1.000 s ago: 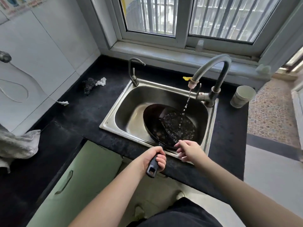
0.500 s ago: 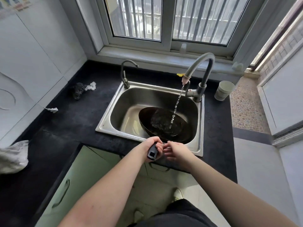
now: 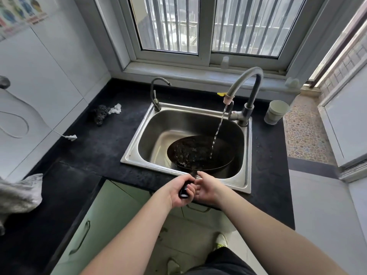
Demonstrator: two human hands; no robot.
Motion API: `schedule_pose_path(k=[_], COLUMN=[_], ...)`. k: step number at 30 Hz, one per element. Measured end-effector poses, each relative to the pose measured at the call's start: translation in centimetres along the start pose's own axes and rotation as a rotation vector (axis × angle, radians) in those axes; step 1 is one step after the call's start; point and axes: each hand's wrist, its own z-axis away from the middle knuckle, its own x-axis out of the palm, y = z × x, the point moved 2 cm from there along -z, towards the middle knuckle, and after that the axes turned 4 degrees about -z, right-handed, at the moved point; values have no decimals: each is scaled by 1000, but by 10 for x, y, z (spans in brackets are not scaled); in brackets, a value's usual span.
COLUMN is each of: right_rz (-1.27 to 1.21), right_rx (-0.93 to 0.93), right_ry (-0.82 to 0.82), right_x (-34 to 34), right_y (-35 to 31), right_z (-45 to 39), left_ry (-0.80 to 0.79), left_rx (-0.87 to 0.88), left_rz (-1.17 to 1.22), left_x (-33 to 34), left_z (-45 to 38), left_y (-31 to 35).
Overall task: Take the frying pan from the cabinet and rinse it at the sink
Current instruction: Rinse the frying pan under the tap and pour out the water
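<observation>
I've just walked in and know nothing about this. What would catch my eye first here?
Most striking is the dark frying pan tilted inside the steel sink, with a thin stream of water falling into it from the tall curved faucet at the sink's back right. At the sink's near edge, the left hand grips the pan's black handle while the right hand touches it alongside.

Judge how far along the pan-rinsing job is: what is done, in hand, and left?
Done: the frying pan is out of the cabinet and in the sink. In hand: the left hand grips its handle, the right hand is beside it, and water from the faucet runs into the pan. Left: finishing the rinse and shutting off the water.
</observation>
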Motion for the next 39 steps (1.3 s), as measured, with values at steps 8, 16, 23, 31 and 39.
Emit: schedule_pose_path(k=[8, 16, 23, 31, 39], right_rz=[-67, -218, -185, -257, -198], right_rx=[181, 243, 243, 154, 63], right_ry=[-161, -207, -170, -148, -70], right_x=[5, -1, 0, 11, 47], right_y=[-20, -41, -32, -4, 6], right_z=[-13, -35, -39, -24, 10], left_ry=[166, 317, 333, 261, 88], left_rx=[81, 162, 274, 338, 332], left_rz=[-143, -329, -359, -363, -161], left_x=[33, 48, 45, 24, 8], left_z=[-2, -14, -15, 2, 43], left_y=[6, 9, -2, -27, -26])
